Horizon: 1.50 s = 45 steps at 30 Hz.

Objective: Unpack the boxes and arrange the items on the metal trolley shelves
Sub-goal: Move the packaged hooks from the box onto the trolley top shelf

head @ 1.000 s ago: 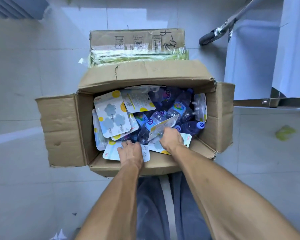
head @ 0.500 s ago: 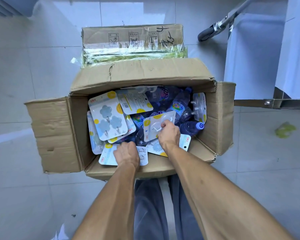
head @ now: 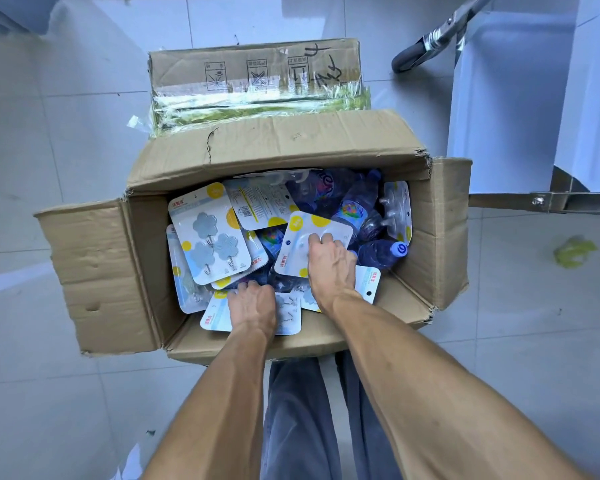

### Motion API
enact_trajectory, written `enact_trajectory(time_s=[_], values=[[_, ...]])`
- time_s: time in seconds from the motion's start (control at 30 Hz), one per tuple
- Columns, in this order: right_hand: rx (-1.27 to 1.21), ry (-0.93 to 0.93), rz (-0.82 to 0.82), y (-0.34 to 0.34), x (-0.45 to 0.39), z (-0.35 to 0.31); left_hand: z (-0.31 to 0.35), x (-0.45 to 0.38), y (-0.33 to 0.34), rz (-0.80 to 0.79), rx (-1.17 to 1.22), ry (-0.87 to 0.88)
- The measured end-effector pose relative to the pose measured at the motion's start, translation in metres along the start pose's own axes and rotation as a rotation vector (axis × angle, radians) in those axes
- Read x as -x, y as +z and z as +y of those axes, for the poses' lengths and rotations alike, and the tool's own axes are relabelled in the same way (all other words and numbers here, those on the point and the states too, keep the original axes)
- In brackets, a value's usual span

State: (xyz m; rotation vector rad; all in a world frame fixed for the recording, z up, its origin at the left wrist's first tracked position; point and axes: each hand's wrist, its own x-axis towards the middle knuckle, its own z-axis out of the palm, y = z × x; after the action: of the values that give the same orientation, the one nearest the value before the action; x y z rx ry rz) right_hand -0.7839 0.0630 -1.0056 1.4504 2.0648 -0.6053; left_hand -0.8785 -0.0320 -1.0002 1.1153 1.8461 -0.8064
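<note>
While both forearms reach up from the bottom of the frame, the left hand (head: 252, 304) presses a hook card (head: 290, 318) at the near edge of the open cardboard box (head: 97, 268), fingers curled over its top. Just above, the right hand (head: 329, 268) pinches a second hook pack (head: 300, 242) lying over water bottles (head: 378, 252). A taped box (head: 253, 81) sits beyond; trolley frame (head: 548, 200) at right.

- A stockroom or shop back area: pale tiled floor (head: 49, 393), an open cardboard box (head: 111, 271) of packaged hooks (head: 210, 237) and bottles (head: 381, 252).
- A taped carton (head: 257, 77) and metal trolley (head: 548, 200) stand nearby.
</note>
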Motion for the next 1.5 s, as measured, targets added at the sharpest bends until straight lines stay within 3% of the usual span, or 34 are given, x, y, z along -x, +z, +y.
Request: enact_trajectory(time_s=[0.23,0.4,0.7,0.87,1.0,1.23,1.5], values=[[0.019,0.062,0.006,-0.017,0.003,0.013,-0.006,0.020,-0.015,0.055,0.153,-0.021],[-0.063,0.212,-0.059,-0.035,0.013,0.023,-0.018,0.020,-0.045,0.109,0.326,-0.089],[0.041,0.237,-0.092,-0.083,0.045,0.027,-0.011,0.058,-0.096,0.223,0.324,-0.168],[0.013,0.256,-0.085,-0.170,0.094,0.024,-0.007,0.128,-0.173,0.271,0.320,-0.200],[-0.086,0.254,-0.017,-0.276,0.138,0.032,0.006,0.209,-0.263,0.362,0.294,-0.182],[-0.310,0.373,0.275,-0.478,0.239,0.068,0.041,0.364,-0.395,0.603,0.247,-0.023],[-0.407,0.451,0.441,-0.565,0.316,0.169,0.147,0.463,-0.480,0.789,0.111,0.122]])
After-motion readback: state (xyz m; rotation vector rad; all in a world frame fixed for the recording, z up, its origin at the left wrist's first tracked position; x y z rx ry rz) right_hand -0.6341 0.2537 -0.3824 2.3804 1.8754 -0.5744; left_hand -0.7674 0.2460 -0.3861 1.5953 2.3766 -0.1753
